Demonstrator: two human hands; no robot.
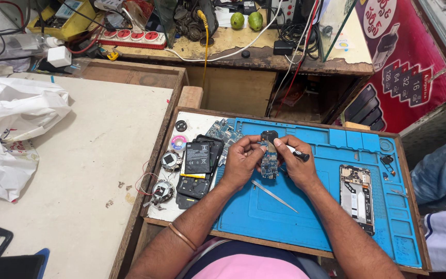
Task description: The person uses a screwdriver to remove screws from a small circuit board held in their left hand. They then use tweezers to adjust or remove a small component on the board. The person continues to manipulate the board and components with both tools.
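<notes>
My left hand (242,157) grips a small blue phone circuit board (269,155), held upright over the blue work mat (305,217). Pressed against the board's right side, my right hand (296,164) holds a small black-handled tool (300,153), its tip hidden by the fingers. On the mat just below the hands lie metal tweezers (273,195). An opened phone frame (356,197) rests on the mat to the right. A black phone battery (197,158) lies on stacked phone parts to the left of my left hand.
Left of the tray sit tape rolls (171,160) and a red wire (144,181). A white plastic bag (11,129) lies on the pale table at left. At the back stand a cluttered bench, a power strip (131,37) and two green fruits (246,20). Another person's leg (442,170) is at right.
</notes>
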